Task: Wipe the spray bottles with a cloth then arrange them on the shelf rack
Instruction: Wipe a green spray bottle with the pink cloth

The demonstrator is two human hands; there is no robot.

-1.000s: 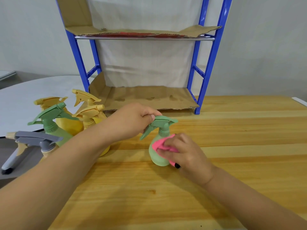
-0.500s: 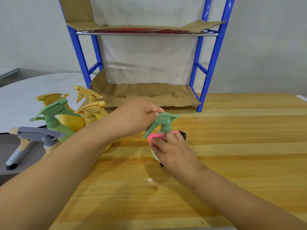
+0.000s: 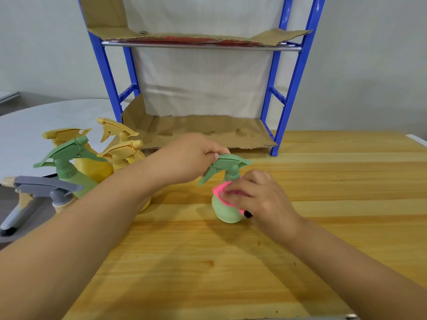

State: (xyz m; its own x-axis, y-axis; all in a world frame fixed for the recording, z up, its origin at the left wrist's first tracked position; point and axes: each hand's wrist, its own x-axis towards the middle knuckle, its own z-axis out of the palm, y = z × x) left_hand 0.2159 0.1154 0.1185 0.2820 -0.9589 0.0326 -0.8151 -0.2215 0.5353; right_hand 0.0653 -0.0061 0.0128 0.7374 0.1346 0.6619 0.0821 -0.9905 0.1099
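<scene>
Under our grip lies the wooden table (image 3: 323, 250). Beyond it stands the blue shelf rack (image 3: 298, 72), its shelves lined with cardboard (image 3: 208, 135). Left of the grip, yellow, green and grey-headed spray bottles (image 3: 97, 167) stand clustered. Our left hand (image 3: 189, 158) pinches the trigger head of the green spray bottle (image 3: 225, 210), which stands upright on the table. Our right hand (image 3: 261, 197) curls round the pink cloth (image 3: 219, 189), pressing it against the bottle's shoulder.
</scene>
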